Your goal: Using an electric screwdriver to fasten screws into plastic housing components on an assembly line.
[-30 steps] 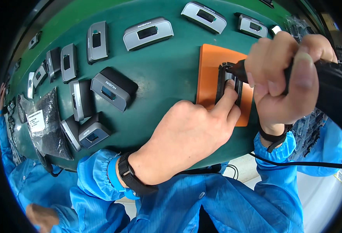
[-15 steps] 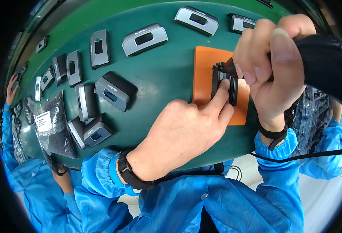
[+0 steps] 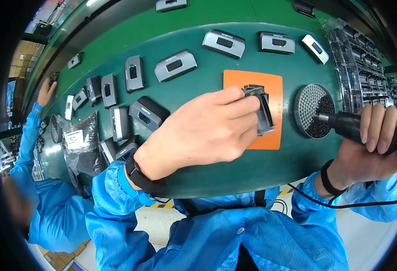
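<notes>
Closed around a small black plastic part (image 3: 265,113), my left hand (image 3: 203,128) holds it tilted above an orange mat (image 3: 275,83). The palm side and fingertips are mostly hidden. My right hand (image 3: 372,151) grips a black electric screwdriver (image 3: 348,125). Its metal tip reaches over a round grey tray (image 3: 303,108) with many small holes, at a heap of tiny black screws (image 3: 321,125). Whether the tip carries a screw is too small to tell.
Several grey-and-black housings (image 3: 176,66) with dark windows stand across the green table. At left lies a clear bag (image 3: 88,144) of small black pieces. Clear trays (image 3: 349,77) of black parts stack at right. A co-worker's arm (image 3: 27,135) reaches in at left; a cable (image 3: 365,206) trails lower right.
My right hand has moved the screwdriver from the black part rightward and nearer, to the screw tray. My left hand has gone from pressing the part on the mat to holding it tilted.
</notes>
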`<state>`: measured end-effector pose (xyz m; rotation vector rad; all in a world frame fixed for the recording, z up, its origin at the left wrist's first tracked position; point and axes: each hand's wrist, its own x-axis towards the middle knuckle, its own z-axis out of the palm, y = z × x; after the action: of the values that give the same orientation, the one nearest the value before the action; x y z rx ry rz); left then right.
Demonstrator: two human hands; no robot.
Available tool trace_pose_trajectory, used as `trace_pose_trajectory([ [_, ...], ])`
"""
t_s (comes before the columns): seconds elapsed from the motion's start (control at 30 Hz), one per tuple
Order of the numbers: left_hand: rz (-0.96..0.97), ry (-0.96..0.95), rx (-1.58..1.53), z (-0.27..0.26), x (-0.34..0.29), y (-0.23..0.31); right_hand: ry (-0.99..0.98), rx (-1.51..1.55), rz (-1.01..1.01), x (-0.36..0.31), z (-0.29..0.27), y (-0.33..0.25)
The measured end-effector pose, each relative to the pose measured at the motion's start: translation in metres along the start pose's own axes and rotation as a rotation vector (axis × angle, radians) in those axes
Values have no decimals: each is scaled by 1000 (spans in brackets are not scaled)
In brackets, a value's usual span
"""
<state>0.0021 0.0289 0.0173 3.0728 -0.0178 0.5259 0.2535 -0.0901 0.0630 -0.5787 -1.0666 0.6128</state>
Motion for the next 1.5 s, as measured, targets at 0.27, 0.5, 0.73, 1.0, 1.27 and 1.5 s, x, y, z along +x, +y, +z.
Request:
trace_pose_trajectory([
  [0.27, -1094, 325, -1582, -49, 19, 19, 76, 33, 107, -31, 14, -11],
  [0.5, -1157, 291, -1560, -47, 18, 20, 68, 49, 112, -35, 14, -13],
  [0.73, -96, 25, -131, -16, -5, 1, 89, 28, 116, -36, 7, -12],
  [1.0, -248, -50, -260, 5, -3, 7, 150, -50, 103, -29, -14, -15],
  [1.27, -339, -165, -76, 6, -1, 25, -69, -96, 54, 9, -33, -3],
  [1.5, -371, -249, 3, 8, 3, 29, -242, -163, 16, 26, -39, -2],
])
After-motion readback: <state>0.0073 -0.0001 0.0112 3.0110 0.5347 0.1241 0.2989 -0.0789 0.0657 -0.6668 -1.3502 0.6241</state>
